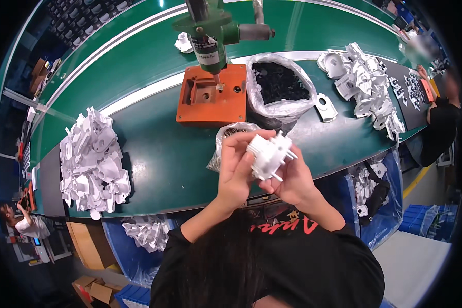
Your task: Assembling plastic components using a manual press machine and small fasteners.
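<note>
A white plastic housing (270,156) with several thin posts is held up above the near edge of the bench. My left hand (236,167) grips it from the left, thumb across its side. From the right and below, my right hand (296,179) closes round it; some of those fingers are hidden behind the part. Just beyond my left hand stands a small clear bag (215,154) of small metal pieces. Farther back, an orange fixture block (210,110) sits under a green press (208,43), whose tip reaches down to the block.
A large plastic bag (282,105) of black parts stands right of the block. White housings pile up on the left (95,164) and on the right (362,82), with a single flat one (325,108) between. Blue bins (382,215) hang below the bench edge. Other people work at both far sides.
</note>
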Demonstrator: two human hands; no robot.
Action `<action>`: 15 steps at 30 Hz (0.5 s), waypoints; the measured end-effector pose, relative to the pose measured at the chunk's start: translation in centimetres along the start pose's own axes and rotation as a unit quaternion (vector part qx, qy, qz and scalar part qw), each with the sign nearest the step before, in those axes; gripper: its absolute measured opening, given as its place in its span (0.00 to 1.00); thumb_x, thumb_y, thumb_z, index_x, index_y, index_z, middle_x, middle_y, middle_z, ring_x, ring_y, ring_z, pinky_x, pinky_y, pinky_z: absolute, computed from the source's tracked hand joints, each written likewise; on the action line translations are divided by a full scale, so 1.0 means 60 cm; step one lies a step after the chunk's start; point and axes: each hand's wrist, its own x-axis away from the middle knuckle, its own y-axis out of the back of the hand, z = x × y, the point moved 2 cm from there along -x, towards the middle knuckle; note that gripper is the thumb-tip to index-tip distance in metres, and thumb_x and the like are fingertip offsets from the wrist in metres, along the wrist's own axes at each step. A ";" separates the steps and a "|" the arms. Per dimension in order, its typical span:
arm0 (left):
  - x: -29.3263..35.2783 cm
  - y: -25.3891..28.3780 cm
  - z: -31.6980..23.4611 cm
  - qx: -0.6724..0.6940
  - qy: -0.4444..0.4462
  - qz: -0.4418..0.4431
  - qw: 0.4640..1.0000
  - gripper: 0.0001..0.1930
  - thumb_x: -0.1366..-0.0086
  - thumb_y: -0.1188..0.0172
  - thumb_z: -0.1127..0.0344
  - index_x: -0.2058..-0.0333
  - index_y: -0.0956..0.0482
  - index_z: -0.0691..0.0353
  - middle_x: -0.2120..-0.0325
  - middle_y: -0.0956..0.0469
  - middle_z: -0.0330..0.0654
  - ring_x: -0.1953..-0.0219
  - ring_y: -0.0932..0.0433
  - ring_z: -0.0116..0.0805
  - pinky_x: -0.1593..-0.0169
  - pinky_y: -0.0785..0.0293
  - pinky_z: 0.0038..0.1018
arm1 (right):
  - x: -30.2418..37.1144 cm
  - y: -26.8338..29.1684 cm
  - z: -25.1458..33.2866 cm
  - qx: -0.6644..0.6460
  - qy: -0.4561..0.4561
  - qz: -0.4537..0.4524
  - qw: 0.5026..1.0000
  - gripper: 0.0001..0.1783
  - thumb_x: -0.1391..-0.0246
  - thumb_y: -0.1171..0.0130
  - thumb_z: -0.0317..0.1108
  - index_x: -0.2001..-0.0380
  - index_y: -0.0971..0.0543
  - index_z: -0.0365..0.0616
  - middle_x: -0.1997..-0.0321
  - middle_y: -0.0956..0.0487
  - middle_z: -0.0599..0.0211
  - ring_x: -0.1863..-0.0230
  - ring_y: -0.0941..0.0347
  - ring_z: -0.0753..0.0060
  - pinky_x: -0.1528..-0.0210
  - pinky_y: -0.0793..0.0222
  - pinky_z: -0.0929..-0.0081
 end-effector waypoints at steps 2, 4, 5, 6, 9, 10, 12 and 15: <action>0.004 -0.002 0.011 -0.103 -0.061 0.048 0.992 0.13 0.30 0.57 0.65 0.51 0.40 0.64 0.48 0.33 0.57 0.47 0.32 0.39 0.44 0.35 0.35 | 0.006 0.001 -0.005 -0.008 0.020 0.011 1.000 0.26 0.38 0.61 0.56 0.53 0.29 0.47 0.60 0.23 0.65 0.65 0.23 0.67 0.67 0.25 0.67; 0.009 -0.007 0.016 -0.179 -0.087 0.069 0.977 0.19 0.32 0.54 0.56 0.50 0.40 0.62 0.49 0.32 0.61 0.49 0.30 0.47 0.45 0.35 0.39 | 0.009 -0.007 -0.004 -0.023 0.034 0.032 0.999 0.23 0.37 0.61 0.55 0.57 0.27 0.48 0.62 0.22 0.68 0.61 0.24 0.71 0.58 0.26 0.70; 0.005 0.000 0.012 -0.179 -0.086 0.067 0.978 0.19 0.32 0.54 0.56 0.50 0.40 0.62 0.49 0.32 0.61 0.49 0.30 0.47 0.45 0.35 0.39 | 0.011 -0.023 -0.003 -0.023 0.032 0.031 0.999 0.23 0.37 0.61 0.55 0.57 0.27 0.48 0.62 0.22 0.68 0.61 0.24 0.71 0.58 0.26 0.70; -0.001 0.006 0.002 -0.303 -0.148 0.119 0.934 0.19 0.33 0.51 0.55 0.50 0.37 0.61 0.49 0.32 0.60 0.50 0.30 0.48 0.46 0.36 0.40 | 0.018 -0.044 0.003 0.088 0.056 -0.075 0.992 0.23 0.37 0.61 0.55 0.57 0.27 0.48 0.62 0.22 0.68 0.61 0.24 0.71 0.57 0.27 0.71; 0.000 -0.007 -0.011 -0.470 -0.216 0.170 0.839 0.23 0.39 0.45 0.47 0.52 0.27 0.55 0.53 0.30 0.51 0.55 0.31 0.47 0.50 0.37 0.40 | 0.021 -0.001 0.003 0.230 0.106 -0.093 0.963 0.22 0.37 0.60 0.52 0.53 0.29 0.48 0.58 0.24 0.66 0.57 0.25 0.71 0.53 0.29 0.72; 0.003 -0.013 -0.010 -0.486 -0.233 0.170 0.825 0.24 0.40 0.45 0.44 0.52 0.26 0.55 0.55 0.30 0.48 0.56 0.32 0.46 0.51 0.38 0.39 | 0.024 0.015 0.003 0.260 0.135 -0.002 0.956 0.22 0.37 0.58 0.50 0.49 0.31 0.48 0.55 0.25 0.64 0.54 0.26 0.71 0.50 0.30 0.71; -0.003 -0.011 -0.008 -0.503 -0.236 0.174 0.813 0.25 0.41 0.44 0.44 0.51 0.25 0.54 0.58 0.30 0.44 0.56 0.33 0.44 0.52 0.39 0.37 | 0.020 0.033 0.005 0.114 0.033 -0.032 0.992 0.21 0.37 0.56 0.46 0.45 0.35 0.49 0.50 0.28 0.64 0.50 0.28 0.69 0.47 0.31 0.69; -0.006 -0.018 -0.009 -0.534 -0.215 0.195 0.794 0.26 0.41 0.45 0.45 0.50 0.26 0.55 0.57 0.29 0.44 0.58 0.32 0.42 0.53 0.39 0.36 | 0.019 0.064 -0.006 0.097 0.071 0.006 0.993 0.21 0.37 0.55 0.42 0.43 0.37 0.49 0.47 0.30 0.64 0.48 0.29 0.67 0.45 0.32 0.67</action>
